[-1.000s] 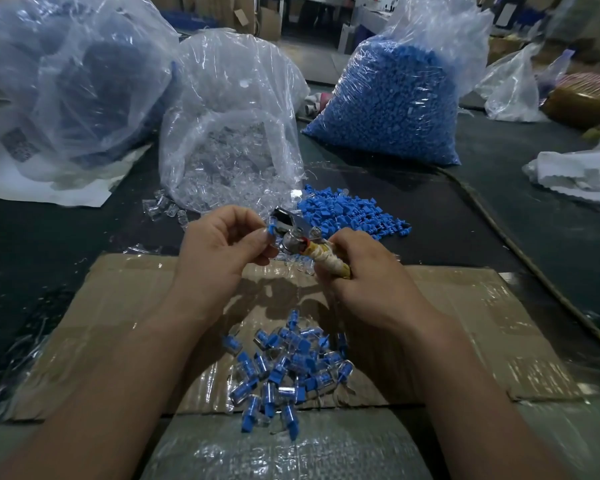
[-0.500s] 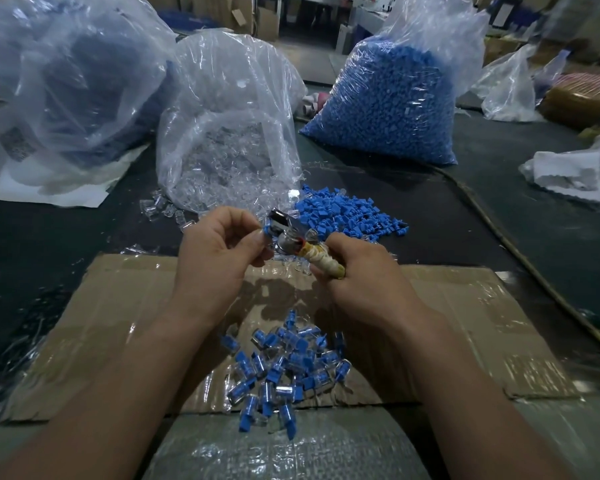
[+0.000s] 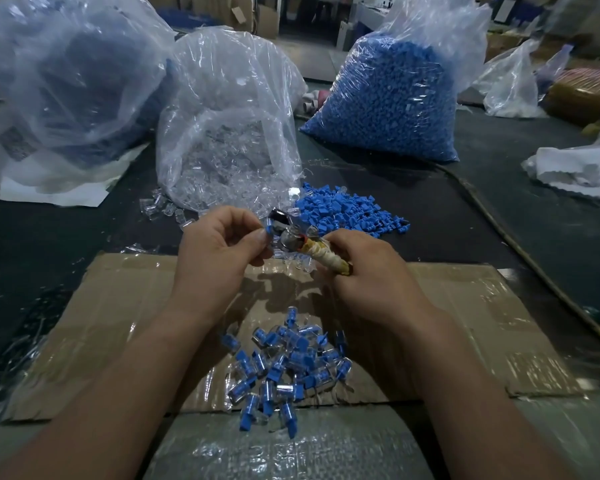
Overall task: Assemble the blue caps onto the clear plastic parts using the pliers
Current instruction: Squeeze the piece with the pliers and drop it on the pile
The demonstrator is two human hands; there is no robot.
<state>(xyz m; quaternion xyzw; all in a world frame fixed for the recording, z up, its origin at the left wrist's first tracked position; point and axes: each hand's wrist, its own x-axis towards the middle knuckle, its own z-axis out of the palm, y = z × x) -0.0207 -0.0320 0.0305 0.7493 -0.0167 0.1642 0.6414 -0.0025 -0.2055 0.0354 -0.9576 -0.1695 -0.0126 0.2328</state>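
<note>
Head view shows the left hand (image 3: 222, 251) pinching a blue cap (image 3: 266, 231) at the metal nose of the pliers (image 3: 291, 233), whose taped handle the right hand (image 3: 371, 278) grips in a fist, all above the far edge of the cardboard (image 3: 118, 323). The step looks like pressing one cap home, though whether the jaws have closed cannot be told. Next seems a firm squeeze, then a drop onto the finished pile (image 3: 284, 368) at the cardboard's near edge.
</note>
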